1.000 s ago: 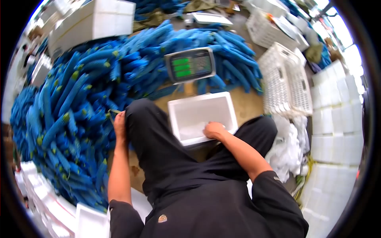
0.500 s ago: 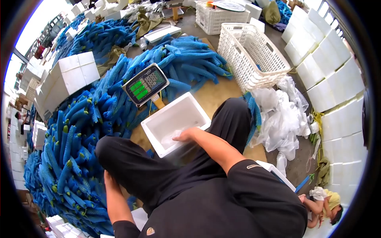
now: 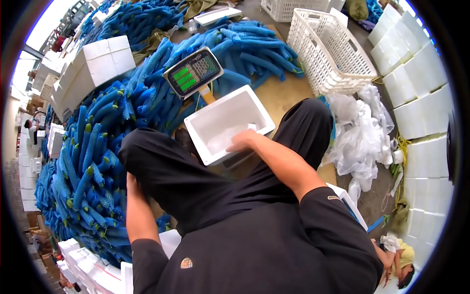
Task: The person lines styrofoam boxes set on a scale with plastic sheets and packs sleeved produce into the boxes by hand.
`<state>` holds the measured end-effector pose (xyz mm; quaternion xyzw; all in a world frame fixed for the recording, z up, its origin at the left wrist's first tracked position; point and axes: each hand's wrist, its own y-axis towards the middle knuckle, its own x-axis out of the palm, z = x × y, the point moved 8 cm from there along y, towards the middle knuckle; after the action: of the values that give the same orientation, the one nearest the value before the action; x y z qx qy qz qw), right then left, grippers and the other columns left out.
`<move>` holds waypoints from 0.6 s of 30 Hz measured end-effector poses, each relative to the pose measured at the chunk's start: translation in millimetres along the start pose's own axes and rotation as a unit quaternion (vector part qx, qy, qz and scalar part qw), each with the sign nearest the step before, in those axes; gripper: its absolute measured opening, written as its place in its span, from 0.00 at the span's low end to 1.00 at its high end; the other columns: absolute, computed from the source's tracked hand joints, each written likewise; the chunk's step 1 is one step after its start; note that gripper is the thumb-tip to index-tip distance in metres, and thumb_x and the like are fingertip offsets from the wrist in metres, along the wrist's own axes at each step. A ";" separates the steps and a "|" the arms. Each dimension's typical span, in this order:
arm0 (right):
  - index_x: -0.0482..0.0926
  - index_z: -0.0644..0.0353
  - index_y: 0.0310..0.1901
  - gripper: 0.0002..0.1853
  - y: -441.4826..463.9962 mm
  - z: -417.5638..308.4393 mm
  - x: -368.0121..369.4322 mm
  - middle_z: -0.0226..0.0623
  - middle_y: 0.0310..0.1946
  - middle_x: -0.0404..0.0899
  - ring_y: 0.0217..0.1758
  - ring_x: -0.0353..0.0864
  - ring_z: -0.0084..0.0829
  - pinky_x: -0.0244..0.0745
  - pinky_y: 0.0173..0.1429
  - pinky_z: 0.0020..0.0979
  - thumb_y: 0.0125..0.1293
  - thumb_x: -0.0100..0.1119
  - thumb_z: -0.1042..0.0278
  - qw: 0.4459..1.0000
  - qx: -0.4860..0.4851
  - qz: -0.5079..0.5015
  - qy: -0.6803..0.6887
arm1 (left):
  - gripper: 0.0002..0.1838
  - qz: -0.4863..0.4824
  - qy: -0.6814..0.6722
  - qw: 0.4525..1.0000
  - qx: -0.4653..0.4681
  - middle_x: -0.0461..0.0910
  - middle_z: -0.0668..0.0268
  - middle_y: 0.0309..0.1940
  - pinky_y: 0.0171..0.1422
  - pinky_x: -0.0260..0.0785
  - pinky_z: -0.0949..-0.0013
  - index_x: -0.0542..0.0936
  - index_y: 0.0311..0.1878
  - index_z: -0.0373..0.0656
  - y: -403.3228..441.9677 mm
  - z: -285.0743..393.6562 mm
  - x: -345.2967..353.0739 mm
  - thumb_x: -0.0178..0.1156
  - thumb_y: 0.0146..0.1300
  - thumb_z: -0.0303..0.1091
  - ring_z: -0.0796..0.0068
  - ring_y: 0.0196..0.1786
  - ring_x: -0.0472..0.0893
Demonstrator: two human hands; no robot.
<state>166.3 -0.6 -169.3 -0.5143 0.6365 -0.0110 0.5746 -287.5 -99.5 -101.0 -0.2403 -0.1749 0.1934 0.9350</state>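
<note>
My right hand (image 3: 242, 140) reaches into a white foam box (image 3: 196, 139) between my legs. Motion blurs its fingers, so their grip is unclear. Clear plastic film (image 3: 215, 143) lies at the bottom of the box near the fingertips. A small white piece (image 3: 252, 127) shows just beyond the hand by the box's right wall. Beside my left knee is my left hand (image 3: 132, 182), its fingers mostly hidden behind the leg. Right behind the box stands a scale display (image 3: 193, 72) with green digits on a yellow post.
Long items in blue net sleeves (image 3: 88, 171), some with green tips, are heaped at left and behind the box. A white plastic crate (image 3: 328, 54), crumpled clear bags (image 3: 360, 132) and stacked foam boxes (image 3: 421, 112) stand at right. Another person (image 3: 399, 259) is at lower right.
The view has tilted, so the box, scale and crate sit higher and further right. My right hand stays inside the box, now blurred, with a small white piece showing beside it.
</note>
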 end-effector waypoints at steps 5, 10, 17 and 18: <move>0.90 0.53 0.55 0.41 -10.5 6.5 18.1 0.45 0.58 0.89 0.65 0.86 0.48 0.77 0.68 0.56 0.62 0.62 0.19 0.998 0.031 0.040 -0.039 | 0.22 -0.062 0.025 0.997 -0.035 0.89 0.60 0.52 0.68 0.75 0.68 0.82 0.67 0.41 51.3 -7.3 29.1 0.58 0.82 0.47 0.69 0.54 0.86; 0.87 0.55 0.57 0.30 -39.7 -9.2 3.3 0.41 0.57 0.87 0.66 0.81 0.44 0.67 0.73 0.49 0.66 0.68 0.38 0.988 0.069 0.119 -0.065 | 0.22 -0.090 0.033 0.993 -0.073 0.90 0.59 0.52 0.69 0.74 0.68 0.81 0.67 0.41 66.6 -12.9 36.5 0.57 0.82 0.47 0.69 0.54 0.87; 0.80 0.59 0.66 0.29 -177.9 -67.5 -149.0 0.49 0.57 0.87 0.62 0.85 0.50 0.78 0.67 0.48 0.72 0.66 0.48 0.973 -0.104 0.175 0.108 | 0.23 -0.119 0.035 0.985 -0.116 0.90 0.58 0.53 0.70 0.74 0.67 0.81 0.68 0.41 62.9 -16.7 41.3 0.56 0.83 0.47 0.68 0.55 0.87; 0.80 0.59 0.67 0.30 -181.0 -53.1 -155.1 0.49 0.57 0.87 0.62 0.85 0.51 0.78 0.67 0.48 0.72 0.66 0.48 0.967 -0.113 0.196 0.115 | 0.23 -0.126 0.039 0.984 -0.121 0.90 0.58 0.53 0.71 0.74 0.67 0.81 0.68 0.41 62.4 -16.4 46.4 0.56 0.83 0.47 0.68 0.55 0.87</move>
<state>213.7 -12.9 69.9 -0.4365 0.7838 0.1144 0.4268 -257.8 -34.6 -135.9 -0.3356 -0.1894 0.0423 0.9218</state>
